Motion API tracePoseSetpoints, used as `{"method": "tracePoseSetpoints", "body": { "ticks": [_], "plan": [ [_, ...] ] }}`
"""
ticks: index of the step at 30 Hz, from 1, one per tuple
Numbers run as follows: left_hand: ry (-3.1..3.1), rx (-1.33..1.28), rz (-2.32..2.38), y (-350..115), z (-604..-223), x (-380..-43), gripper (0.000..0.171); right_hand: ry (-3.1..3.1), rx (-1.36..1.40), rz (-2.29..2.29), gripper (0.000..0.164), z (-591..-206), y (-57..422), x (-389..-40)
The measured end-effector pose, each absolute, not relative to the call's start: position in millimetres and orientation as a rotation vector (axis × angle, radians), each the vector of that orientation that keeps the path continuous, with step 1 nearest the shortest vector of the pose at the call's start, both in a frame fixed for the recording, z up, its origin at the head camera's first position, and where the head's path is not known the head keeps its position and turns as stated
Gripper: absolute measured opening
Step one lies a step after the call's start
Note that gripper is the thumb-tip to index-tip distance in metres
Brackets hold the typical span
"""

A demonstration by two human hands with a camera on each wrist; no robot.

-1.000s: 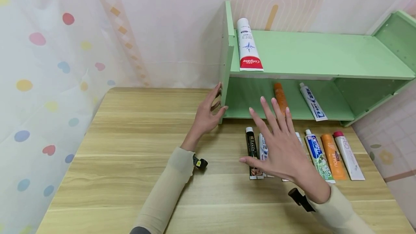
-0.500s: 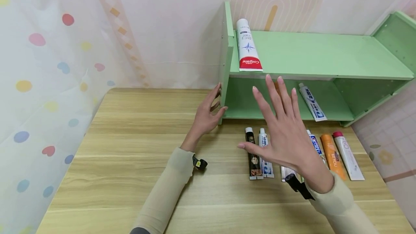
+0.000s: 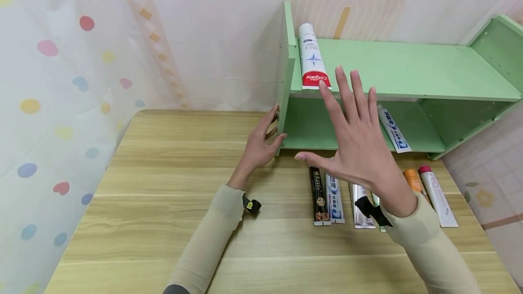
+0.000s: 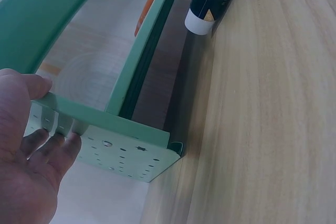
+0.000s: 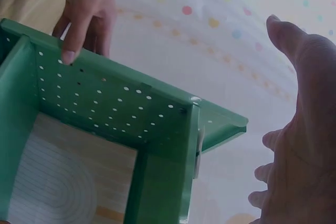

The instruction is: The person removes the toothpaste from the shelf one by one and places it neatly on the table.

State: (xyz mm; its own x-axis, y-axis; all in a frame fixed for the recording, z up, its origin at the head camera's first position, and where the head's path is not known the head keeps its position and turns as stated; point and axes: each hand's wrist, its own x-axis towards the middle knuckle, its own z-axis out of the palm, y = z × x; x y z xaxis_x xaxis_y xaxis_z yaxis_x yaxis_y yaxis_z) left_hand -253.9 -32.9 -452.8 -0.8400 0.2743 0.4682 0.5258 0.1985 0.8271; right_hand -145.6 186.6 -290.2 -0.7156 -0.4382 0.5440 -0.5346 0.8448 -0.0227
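My left hand (image 3: 261,144) grips the side panel of the green shelf (image 3: 408,69), thumb on the front edge and fingers against the perforated outer face, as the left wrist view shows. Fingers spread wide, my right hand (image 3: 361,149) hovers in front of the shelf and holds nothing. Its index fingertip overlaps the red end of a Colgate toothpaste tube (image 3: 313,60) lying on the upper board. On the lower board lies a blue-and-white toothpaste tube (image 3: 394,128); the orange tube there is hidden behind the right hand.
On the wooden table (image 3: 171,203) before the shelf lie a black tube (image 3: 318,196), a blue-and-white tube (image 3: 335,201), a silver tube (image 3: 362,217), an orange tube (image 3: 413,178) and a white tube with a magenta cap (image 3: 439,198). A patterned cloth (image 3: 229,35) hangs behind.
My right hand has risen from over the table tubes toward the upper board, still spread. It now covers the orange tube on the lower board. The left hand has stayed on the panel.
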Motion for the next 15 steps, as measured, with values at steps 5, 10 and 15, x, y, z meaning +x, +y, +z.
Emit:
{"method": "tracePoseSetpoints", "body": {
  "ticks": [5, 10, 15],
  "plan": [
    [-2.263, -0.756, -1.704, -33, -453, -255, 0.081, -2.498, 0.702, 0.223, 0.12, -279, 186, -157],
    [-2.272, -0.734, -1.725, -30, -453, -255, 0.081, -2.524, 0.698, 0.221, 0.121, -268, 185, -169],
    [-2.284, -0.736, -1.711, -30, -452, -255, 0.08, -2.551, 0.69, 0.225, 0.127, -260, 182, -181]
  ]
}}
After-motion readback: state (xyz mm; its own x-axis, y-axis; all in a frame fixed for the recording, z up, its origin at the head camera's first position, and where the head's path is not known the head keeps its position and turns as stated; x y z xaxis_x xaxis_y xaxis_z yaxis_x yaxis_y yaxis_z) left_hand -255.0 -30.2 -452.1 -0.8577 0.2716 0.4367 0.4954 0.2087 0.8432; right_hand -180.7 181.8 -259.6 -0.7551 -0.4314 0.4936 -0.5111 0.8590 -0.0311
